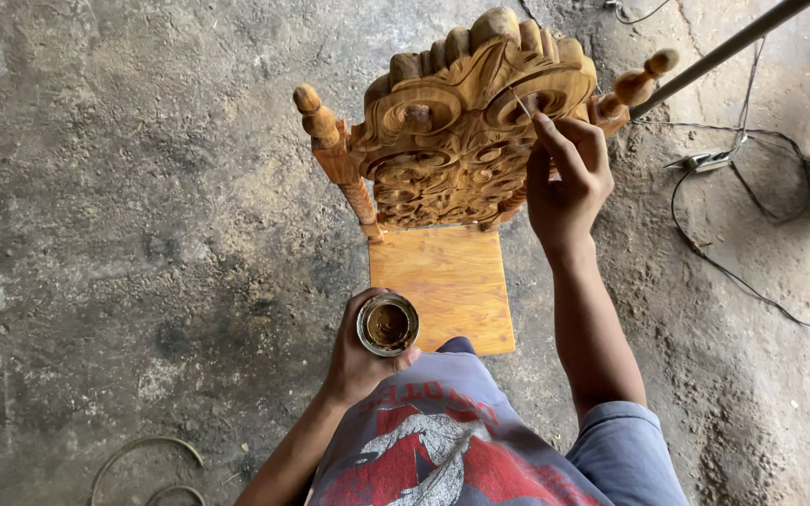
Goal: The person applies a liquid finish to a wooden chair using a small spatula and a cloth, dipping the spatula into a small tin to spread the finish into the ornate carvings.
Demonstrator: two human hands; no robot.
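A carved wooden chair (452,141) stands in front of me, its ornate backrest facing up toward the camera and its flat seat (447,281) below. My right hand (566,178) holds a thin brush (520,103) whose tip touches a round carved swirl at the upper right of the backrest. My left hand (358,351) grips a small round tin (387,324) of brown liquid, held close to my body just left of the seat's front edge.
The floor is rough, stained concrete (142,234). A long metal rod (724,52) slants across the upper right. Black cables (733,272) and a plug strip (705,161) lie on the right. A curved hose (142,459) sits at the lower left.
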